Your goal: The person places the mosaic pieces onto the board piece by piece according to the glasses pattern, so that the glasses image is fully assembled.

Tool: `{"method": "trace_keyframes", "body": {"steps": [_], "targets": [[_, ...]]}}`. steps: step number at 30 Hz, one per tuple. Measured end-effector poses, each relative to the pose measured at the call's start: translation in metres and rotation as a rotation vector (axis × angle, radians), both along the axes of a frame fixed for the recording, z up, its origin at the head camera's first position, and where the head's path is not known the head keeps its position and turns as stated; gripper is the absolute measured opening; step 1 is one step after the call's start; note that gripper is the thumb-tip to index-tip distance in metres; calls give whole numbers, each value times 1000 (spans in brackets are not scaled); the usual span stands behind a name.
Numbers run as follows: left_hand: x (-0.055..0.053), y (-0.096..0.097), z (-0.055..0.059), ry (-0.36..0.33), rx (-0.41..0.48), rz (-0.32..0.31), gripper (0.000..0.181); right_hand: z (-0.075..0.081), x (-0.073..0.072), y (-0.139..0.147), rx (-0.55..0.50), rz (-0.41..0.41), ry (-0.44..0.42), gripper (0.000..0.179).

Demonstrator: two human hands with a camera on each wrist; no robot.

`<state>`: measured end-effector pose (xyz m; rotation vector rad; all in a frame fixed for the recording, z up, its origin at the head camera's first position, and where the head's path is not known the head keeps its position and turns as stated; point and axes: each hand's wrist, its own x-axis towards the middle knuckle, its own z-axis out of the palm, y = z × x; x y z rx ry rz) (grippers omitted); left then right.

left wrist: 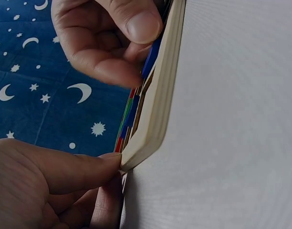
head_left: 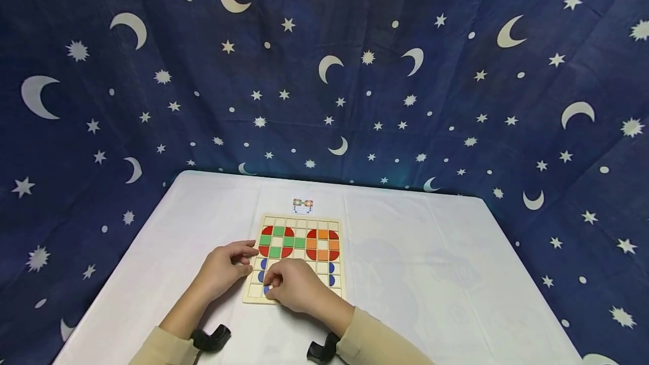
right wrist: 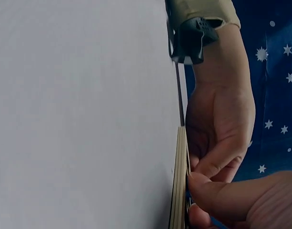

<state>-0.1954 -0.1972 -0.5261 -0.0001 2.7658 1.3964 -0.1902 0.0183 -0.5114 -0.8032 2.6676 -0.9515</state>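
Observation:
A light wooden board (head_left: 296, 301) with a grid of square cells lies on the table and holds red, green, orange and blue tiles. At its lower left, my right hand (head_left: 296, 286) pinches a blue tile (head_left: 266, 290) between thumb and fingers; part of the tile is hidden. My left hand (head_left: 225, 266) touches the board's left edge, thumb and index finger apart along it. In the left wrist view, the thumb (left wrist: 84, 171) rests at the board's corner. Blue half-round tiles (head_left: 332, 274) stand in a right-hand column.
A small picture card (head_left: 302, 205) lies just beyond the board, printed with a similar coloured pattern. White cloth (head_left: 431, 275) covers the table. Dark blue cloth (head_left: 355, 72) with moons and stars hangs behind. Black bands (head_left: 212, 338) sit on both wrists.

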Motion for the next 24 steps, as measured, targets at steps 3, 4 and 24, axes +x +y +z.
{"method": "trace_keyframes", "body": {"steps": [3, 4, 24], "targets": [[0, 0, 0, 3, 8, -6, 30, 0, -1, 1, -24, -12, -29, 17], [0, 0, 0, 2, 10, -7, 30, 0, -1, 1, -29, -21, -38, 17], [1, 0, -1, 1, 13, -5, 31, 4, 0, 3, -16, -26, -79, 21]]}}
